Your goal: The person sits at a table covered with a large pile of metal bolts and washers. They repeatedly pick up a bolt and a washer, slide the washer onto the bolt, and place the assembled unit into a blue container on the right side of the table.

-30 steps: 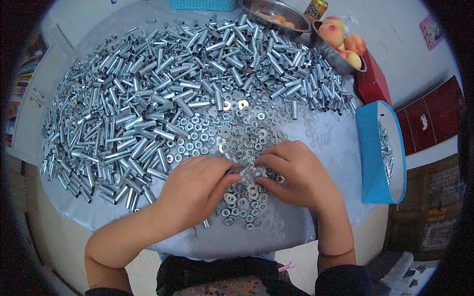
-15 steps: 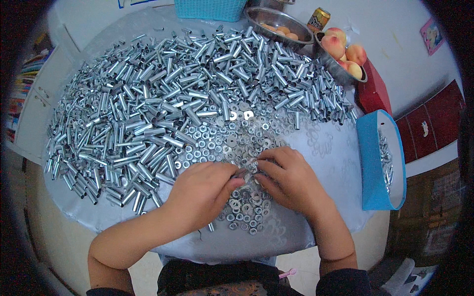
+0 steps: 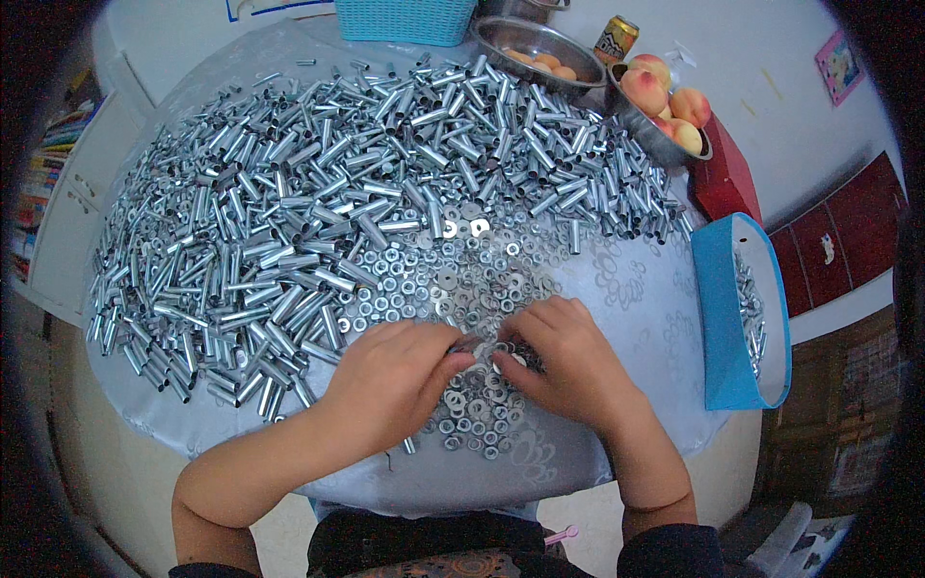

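Note:
My left hand (image 3: pixel 398 374) is closed over the near part of the pile, fingertips and thumb pressed together around something small and greyish that I cannot make out. Close beside it, my right hand (image 3: pixel 561 361) curls its fingers and thumb inward; a bit of metal shows at the thumb tip, too small to name. Under and between both hands lie flat washers (image 3: pixel 494 395) and hex nuts (image 3: pixel 409 287) in a loose heap. Short shiny metal tubes (image 3: pixel 279 260) form a large pile left of and beyond the hands.
A blue bin (image 3: pixel 715 318) with metal parts stands at the right edge. Beyond are a bowl of peaches (image 3: pixel 665 144), a steel bowl of eggs (image 3: pixel 501 39), a can (image 3: pixel 617 40), a red box (image 3: pixel 727 173) and a turquoise basket (image 3: pixel 405 24). A pale patterned tablecloth (image 3: pixel 655 318) covers the table.
My right hand has shifted slightly nearer to me, its fingers more curled. My left hand stays nearly in place. The whole view has shifted slightly.

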